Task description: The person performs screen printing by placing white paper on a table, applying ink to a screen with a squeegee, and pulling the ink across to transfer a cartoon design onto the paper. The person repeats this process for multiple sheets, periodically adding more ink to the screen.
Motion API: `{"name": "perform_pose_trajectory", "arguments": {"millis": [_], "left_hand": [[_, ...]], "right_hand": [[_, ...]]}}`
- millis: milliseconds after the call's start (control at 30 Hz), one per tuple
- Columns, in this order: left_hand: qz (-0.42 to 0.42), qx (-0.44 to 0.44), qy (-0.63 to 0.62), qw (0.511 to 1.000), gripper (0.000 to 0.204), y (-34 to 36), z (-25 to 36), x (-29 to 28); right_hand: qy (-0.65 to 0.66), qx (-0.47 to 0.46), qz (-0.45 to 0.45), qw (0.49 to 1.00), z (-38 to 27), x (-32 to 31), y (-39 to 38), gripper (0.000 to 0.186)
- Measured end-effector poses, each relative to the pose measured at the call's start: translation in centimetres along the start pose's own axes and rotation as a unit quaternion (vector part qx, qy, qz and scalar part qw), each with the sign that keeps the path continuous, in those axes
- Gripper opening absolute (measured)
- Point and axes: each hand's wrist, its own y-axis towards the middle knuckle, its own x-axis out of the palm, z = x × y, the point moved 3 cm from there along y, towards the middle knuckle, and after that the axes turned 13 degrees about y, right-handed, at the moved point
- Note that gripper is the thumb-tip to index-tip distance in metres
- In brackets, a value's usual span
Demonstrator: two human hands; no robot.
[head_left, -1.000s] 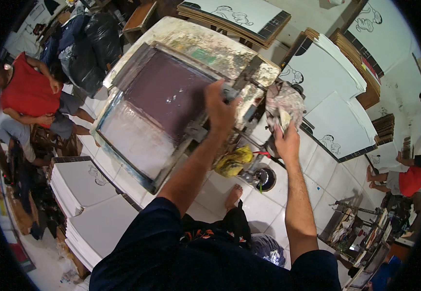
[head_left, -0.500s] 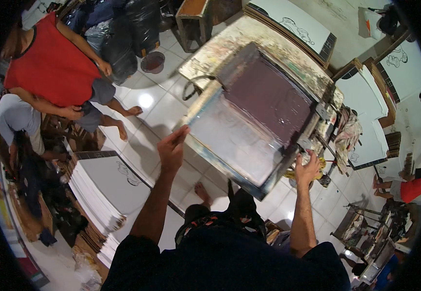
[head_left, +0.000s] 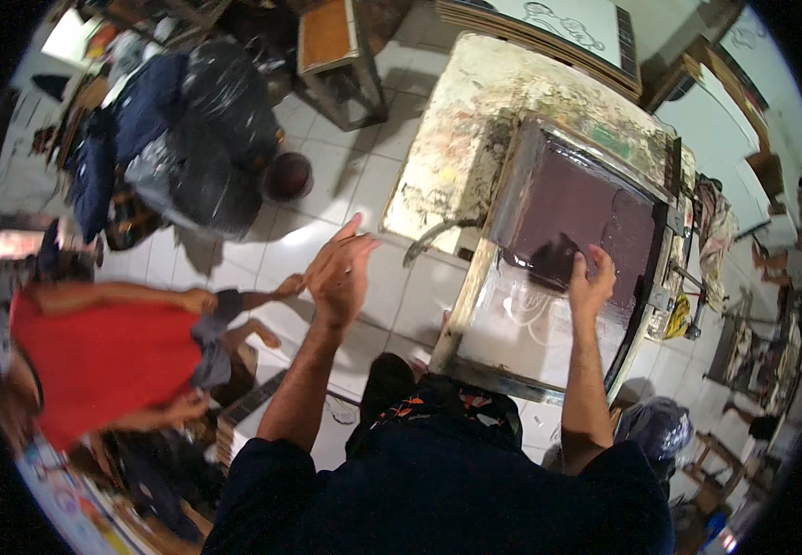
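Observation:
A wooden-framed printing screen (head_left: 464, 319) lies on the paint-stained table in front of me. Dark purple ink (head_left: 558, 199) covers its far part, while pale line shapes (head_left: 530, 310) show on the clear near mesh (head_left: 489, 338). Over the ink's near edge hangs my right hand (head_left: 593, 285), thumb and fingers apart, nothing visible in it; whether it touches the screen I cannot tell. My left hand (head_left: 338, 277) is raised left of the frame, fingers stretched out, holding nothing. A grey strip (head_left: 518, 185) runs along the screen's far left side.
The stained table (head_left: 456, 120) extends beyond the screen. Metal clamps (head_left: 664, 301) sit at its right edge. A person in a red top (head_left: 114, 356) is close on my left. A bucket (head_left: 287, 177), black bags (head_left: 220, 157) and a wooden stool (head_left: 331, 55) stand farther off.
My left hand has let go of the frame's near left corner and lifted away. My right hand has left the clamp side and moved over the ink. The frame appears lower; the view has turned.

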Motion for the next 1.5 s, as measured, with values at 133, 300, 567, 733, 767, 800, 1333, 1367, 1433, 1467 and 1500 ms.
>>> {"name": "perform_pose_trajectory", "arguments": {"millis": [133,300,567,733,767,800,1333,1367,1433,1467,1500], "left_hand": [[-0.131,-0.161,-0.001,0.978,0.014,1.0,-10.0,3.2],[-0.196,-0.335,-0.155,0.908,0.017,-1.3,-24.1,11.5],[-0.377,-0.328,-0.175,0.849,0.034,-7.3,-49.7,14.5],[-0.686,-0.246,0.261,0.633,0.016,-12.8,-66.6,4.8],[-0.487,-0.540,0.039,0.686,0.019,-14.6,-68.0,1.1],[-0.485,-0.580,-0.016,0.654,0.025,-16.1,-69.8,-1.7],[-0.687,-0.282,0.017,0.670,0.053,4.8,-62.2,23.8],[-0.707,-0.199,0.006,0.679,0.056,8.0,-58.8,27.1],[-0.721,-0.013,-0.025,0.692,0.071,13.8,-51.9,32.1],[-0.725,0.084,-0.021,0.683,0.082,16.4,-48.6,34.0],[-0.710,0.149,-0.036,0.687,0.092,19.0,-45.8,35.2]], "right_hand": [[0.027,-0.052,0.044,0.997,-10.1,4.6,2.2,0.023],[0.114,-0.057,-0.051,0.991,-20.5,14.2,1.8,0.016],[0.195,0.222,-0.260,0.919,-22.7,41.6,-10.6,0.034],[0.075,0.399,-0.260,0.876,-11.4,53.6,-16.5,0.047],[0.062,0.424,-0.228,0.874,-8.1,54.6,-17.1,0.048],[0.025,0.502,-0.195,0.842,-4.6,55.1,-18.3,0.049],[-0.280,0.435,0.083,0.852,4.4,55.9,-13.9,0.030],[-0.262,0.353,0.092,0.894,0.2,56.7,-11.8,0.026],[-0.154,0.384,0.069,0.908,-8.5,57.6,-7.9,0.023],[-0.072,0.320,0.064,0.942,-13.0,56.9,-5.2,0.013],[0.039,0.362,0.055,0.930,-16.5,56.1,-2.8,0.015]]}}
